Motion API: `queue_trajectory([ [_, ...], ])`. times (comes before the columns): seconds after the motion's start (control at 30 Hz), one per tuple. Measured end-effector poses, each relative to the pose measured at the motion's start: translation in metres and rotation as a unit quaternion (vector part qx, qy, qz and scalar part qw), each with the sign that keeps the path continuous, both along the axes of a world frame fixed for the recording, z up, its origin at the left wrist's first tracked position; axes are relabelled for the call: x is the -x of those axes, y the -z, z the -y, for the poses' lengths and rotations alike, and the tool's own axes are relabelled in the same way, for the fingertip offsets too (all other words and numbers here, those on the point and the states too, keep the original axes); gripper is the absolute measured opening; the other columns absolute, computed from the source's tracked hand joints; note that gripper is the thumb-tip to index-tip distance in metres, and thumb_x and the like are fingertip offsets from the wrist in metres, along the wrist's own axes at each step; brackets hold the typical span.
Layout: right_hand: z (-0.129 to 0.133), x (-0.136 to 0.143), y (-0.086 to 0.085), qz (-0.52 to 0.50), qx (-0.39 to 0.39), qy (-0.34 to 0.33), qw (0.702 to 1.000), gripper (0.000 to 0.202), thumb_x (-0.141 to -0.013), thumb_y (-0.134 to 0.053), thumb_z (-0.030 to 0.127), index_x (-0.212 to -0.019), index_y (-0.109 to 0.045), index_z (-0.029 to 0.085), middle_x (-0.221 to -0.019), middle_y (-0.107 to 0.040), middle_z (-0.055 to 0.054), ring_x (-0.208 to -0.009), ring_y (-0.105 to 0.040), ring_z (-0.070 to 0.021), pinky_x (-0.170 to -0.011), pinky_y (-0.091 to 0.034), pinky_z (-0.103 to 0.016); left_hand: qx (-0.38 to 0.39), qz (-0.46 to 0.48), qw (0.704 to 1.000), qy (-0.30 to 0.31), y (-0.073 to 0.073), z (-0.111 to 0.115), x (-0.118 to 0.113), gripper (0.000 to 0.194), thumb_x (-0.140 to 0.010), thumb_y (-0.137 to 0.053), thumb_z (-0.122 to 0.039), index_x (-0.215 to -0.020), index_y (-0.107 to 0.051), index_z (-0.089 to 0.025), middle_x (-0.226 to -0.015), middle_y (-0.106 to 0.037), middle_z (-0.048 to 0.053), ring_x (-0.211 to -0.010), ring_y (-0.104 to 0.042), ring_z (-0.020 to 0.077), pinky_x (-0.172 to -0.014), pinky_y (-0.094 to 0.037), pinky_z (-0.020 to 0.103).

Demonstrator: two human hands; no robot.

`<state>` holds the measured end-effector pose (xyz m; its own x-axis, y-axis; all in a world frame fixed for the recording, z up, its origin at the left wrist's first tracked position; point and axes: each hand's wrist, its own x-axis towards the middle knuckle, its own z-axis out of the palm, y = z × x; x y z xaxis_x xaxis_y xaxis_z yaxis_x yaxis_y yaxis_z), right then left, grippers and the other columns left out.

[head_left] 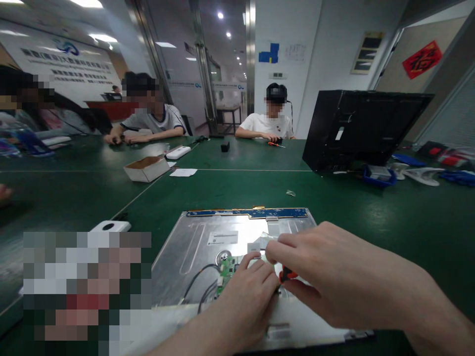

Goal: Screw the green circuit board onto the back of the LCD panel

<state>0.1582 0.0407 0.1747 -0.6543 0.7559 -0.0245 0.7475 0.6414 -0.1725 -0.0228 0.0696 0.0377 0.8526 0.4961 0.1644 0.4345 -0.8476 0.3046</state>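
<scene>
As the left hand (256, 284) rests low over the metal panel (193, 242), its bent fingers reach onto the green circuit board (226, 269) near the panel's middle; whether that grip is clamped on anything I cannot tell, since the fingertips are partly hidden. Just beside it, toward 3 o'clock, the right hand (319, 269) has its grip closed, thumb and fingers together on an orange-and-black handle (287, 273). Its working end is hidden, so any contact with the board cannot be made out.

The panel lies flat on the green worktop (237, 190), directly before the person. Taking the panel's middle as the clock's centre, a blue circuit strip (222, 213) runs along its edge at 12 o'clock, a white label (222, 238) sits at 11, and dark cables (198, 279) curve out from the board toward 9.

Farther off on the worktop, an open white box (146, 172) stands at 10 o'clock, with a sheet of paper (183, 172) at 11. A large black casing (367, 128) stands tilted between 1 and 2, and a blue tray (379, 178) is near it at 2. Across at 12 sits a co-worker in a white shirt (272, 126), an orange screwdriver (273, 144) lying close by.
</scene>
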Motion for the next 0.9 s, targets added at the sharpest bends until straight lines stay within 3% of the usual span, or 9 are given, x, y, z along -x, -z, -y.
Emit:
queue_trajectory([
  [0.23, -0.0035, -0.0002, 0.0032, 0.028, -0.055, 0.026, 0.998, 0.008, -0.093, -0.055, 0.028, -0.087, -0.056, 0.023, -0.074, -0.066, 0.002, -0.061, -0.058, -0.0167, -0.052, -0.027, -0.029, 0.000, 0.011, 1.000, -0.003, 0.0023, 0.0008, 0.0001, 0.022, -0.090, -0.047, -0.016, -0.109, -0.058, -0.020, -0.106, -0.066, 0.007, -0.109, -0.057, 0.0244, -0.111, -0.027, 0.046],
  [0.33, -0.0030, 0.0001, 0.0021, 0.018, -0.034, 0.014, 0.999, 0.002, -0.092, -0.053, 0.023, -0.094, -0.055, 0.022, -0.081, -0.067, 0.001, -0.065, -0.059, -0.0159, -0.054, -0.031, -0.029, 0.003, 0.009, 1.000, 0.000, 0.0024, 0.0001, 0.0002, 0.023, -0.089, -0.049, -0.016, -0.109, -0.059, -0.021, -0.107, -0.067, 0.008, -0.110, -0.058, 0.0263, -0.110, -0.029, 0.048],
  [0.43, -0.0008, 0.0004, -0.0001, 0.009, 0.003, 0.003, 1.000, 0.011, -0.090, -0.055, 0.019, -0.100, -0.053, 0.022, -0.088, -0.067, 0.001, -0.070, -0.060, -0.0150, -0.056, -0.035, -0.028, 0.008, 0.013, 1.000, 0.004, 0.0005, -0.0001, 0.0003, 0.026, -0.089, -0.048, -0.016, -0.113, -0.058, -0.021, -0.108, -0.067, 0.008, -0.111, -0.058, 0.0268, -0.110, -0.029, 0.049],
  [0.6, 0.0010, -0.0007, 0.0002, -0.003, 0.014, -0.014, 1.000, 0.015, -0.089, -0.060, 0.027, -0.102, -0.053, 0.024, -0.091, -0.067, 0.002, -0.074, -0.061, -0.0164, -0.057, -0.035, -0.029, 0.013, 0.037, 0.999, 0.015, -0.0010, 0.0000, 0.0008, 0.034, -0.087, -0.050, -0.015, -0.120, -0.053, -0.020, -0.119, -0.064, 0.009, -0.120, -0.052, 0.0258, -0.112, -0.028, 0.046],
  [0.77, -0.0016, -0.0017, 0.0016, 0.014, -0.030, 0.010, 0.999, 0.003, -0.093, -0.055, 0.028, -0.093, -0.055, 0.025, -0.078, -0.066, 0.003, -0.064, -0.059, -0.0168, -0.053, -0.030, -0.030, -0.007, 0.004, 1.000, 0.006, -0.0003, -0.0002, 0.0008, 0.023, -0.087, -0.051, -0.016, -0.107, -0.059, -0.020, -0.104, -0.067, 0.008, -0.111, -0.057, 0.0263, -0.108, -0.032, 0.046],
  [0.9, -0.0006, -0.0007, -0.0014, 0.013, -0.014, 0.003, 1.000, 0.005, -0.091, -0.052, 0.021, -0.095, -0.054, 0.023, -0.083, -0.067, 0.002, -0.066, -0.059, -0.0161, -0.053, -0.031, -0.029, -0.007, 0.012, 1.000, 0.007, -0.0004, 0.0003, -0.0002, 0.022, -0.088, -0.049, -0.017, -0.108, -0.059, -0.020, -0.104, -0.067, 0.008, -0.110, -0.058, 0.0260, -0.110, -0.030, 0.047],
])
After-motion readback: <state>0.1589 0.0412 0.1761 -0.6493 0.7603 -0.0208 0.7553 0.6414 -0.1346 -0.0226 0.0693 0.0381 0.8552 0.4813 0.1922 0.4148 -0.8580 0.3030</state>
